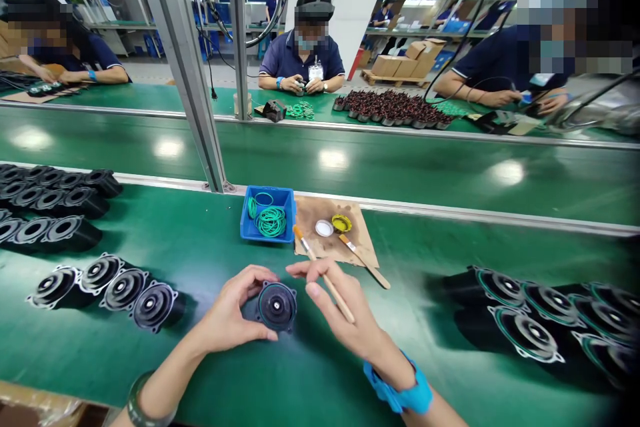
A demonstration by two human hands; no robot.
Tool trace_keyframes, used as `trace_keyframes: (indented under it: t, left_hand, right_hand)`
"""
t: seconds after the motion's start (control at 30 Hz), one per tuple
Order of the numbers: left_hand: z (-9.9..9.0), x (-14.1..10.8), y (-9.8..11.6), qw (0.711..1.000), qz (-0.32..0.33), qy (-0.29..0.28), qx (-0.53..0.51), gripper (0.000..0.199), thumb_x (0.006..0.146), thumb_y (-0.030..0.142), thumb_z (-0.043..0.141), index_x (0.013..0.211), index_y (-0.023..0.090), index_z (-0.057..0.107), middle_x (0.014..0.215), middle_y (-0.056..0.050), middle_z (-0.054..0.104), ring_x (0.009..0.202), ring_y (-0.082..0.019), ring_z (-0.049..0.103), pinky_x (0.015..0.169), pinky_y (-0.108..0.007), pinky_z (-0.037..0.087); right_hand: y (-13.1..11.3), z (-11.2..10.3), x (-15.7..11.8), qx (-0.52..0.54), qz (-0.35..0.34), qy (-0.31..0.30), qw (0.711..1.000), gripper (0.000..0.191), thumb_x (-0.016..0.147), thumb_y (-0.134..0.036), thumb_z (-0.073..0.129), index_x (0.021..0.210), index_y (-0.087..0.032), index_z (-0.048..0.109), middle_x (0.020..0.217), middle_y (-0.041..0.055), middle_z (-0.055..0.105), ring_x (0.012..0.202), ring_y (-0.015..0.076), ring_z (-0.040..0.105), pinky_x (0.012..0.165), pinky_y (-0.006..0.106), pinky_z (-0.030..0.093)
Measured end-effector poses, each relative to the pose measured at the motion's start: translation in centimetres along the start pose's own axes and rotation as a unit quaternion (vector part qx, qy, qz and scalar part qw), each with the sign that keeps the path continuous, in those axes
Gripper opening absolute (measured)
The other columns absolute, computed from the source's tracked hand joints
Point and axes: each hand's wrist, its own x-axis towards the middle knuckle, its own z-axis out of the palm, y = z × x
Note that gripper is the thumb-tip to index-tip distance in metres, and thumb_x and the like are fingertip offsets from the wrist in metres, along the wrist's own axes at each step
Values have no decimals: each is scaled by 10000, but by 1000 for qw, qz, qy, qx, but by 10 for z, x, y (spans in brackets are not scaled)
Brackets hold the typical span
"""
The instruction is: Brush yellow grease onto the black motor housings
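Observation:
A black round motor housing [277, 307] stands on the green bench in front of me, with a green ring visible around its upper rim. Curled about its left side is my left hand [240, 310], thumb at the near edge and fingers at the far edge. My right hand [340, 303], just right of the housing, grips a small wooden-handled paintbrush [313, 257] whose orange bristles point away from me. Green O-rings [271, 221] lie in a blue bin [267, 191] beyond the housing.
Stained cardboard [363, 240] bears a white lid [324, 228], a yellow pot [342, 223] and a second brush [364, 261]. Housings stand left [120, 288] and right [530, 333]. A metal post [183, 67] rises at the bench's far edge; co-workers sit beyond the green belt [400, 163].

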Motion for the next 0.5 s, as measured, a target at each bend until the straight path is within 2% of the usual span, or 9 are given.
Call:
trace_keyframes:
  t: [0.1,0.23,0.27,0.33,0.4,0.47,0.5]
  left_hand:
    - [1,1,3,999,10,5,40,598,589,276,941,1110,234,650,1136,-65,593,1116,-246,623,979,-360,523]
    - [2,-3,-1,986,13,41,161,612,629,191,882,1161,255,589,1116,-65,675,1023,-253,680,923,-390,566]
    - [1,-5,-5,979,19,54,193,667,627,172,870,1208,264,557,1130,-67,691,1015,-257,691,918,-396,574]
    - [-2,-10,-15,965,46,61,252,748,659,163,830,1311,289,487,1128,-59,714,960,-247,721,866,-375,604]
    - [-8,-13,-27,938,105,84,320,812,695,222,804,1408,312,426,1214,-70,701,997,-257,725,841,-356,619]
    - [-17,-17,-34,902,147,75,398,766,753,319,760,1446,344,434,1314,-61,665,1079,-276,708,866,-362,619]
    - [-23,-21,-36,886,165,103,421,720,759,362,752,1425,362,477,1302,-40,675,1082,-283,707,857,-359,622]
  right_hand:
    - [0,3,4,-42,7,-52,998,195,993,-400,539,914,-245,452,1087,51,697,1021,201,665,860,340,511]
    - [-4,19,1,-165,-11,-71,984,571,675,-585,842,901,-237,449,1047,59,658,922,233,627,780,343,517]
    - [-5,25,-1,-215,-27,-73,974,602,633,-592,864,893,-233,456,997,53,649,874,228,613,749,337,515]
    - [-5,34,-6,-309,-59,-68,947,551,682,-578,838,885,-225,465,919,46,639,818,222,592,704,324,507]
    - [-3,37,-12,-368,-65,-56,926,520,705,-551,825,870,-225,455,852,25,624,773,210,581,668,306,501]
    - [-3,30,-18,-405,-54,-33,912,549,654,-542,847,848,-239,432,800,-6,605,735,195,576,631,283,499]
    - [-4,22,-22,-420,-44,-17,906,555,635,-527,855,841,-247,421,790,-16,602,724,187,576,615,272,498]
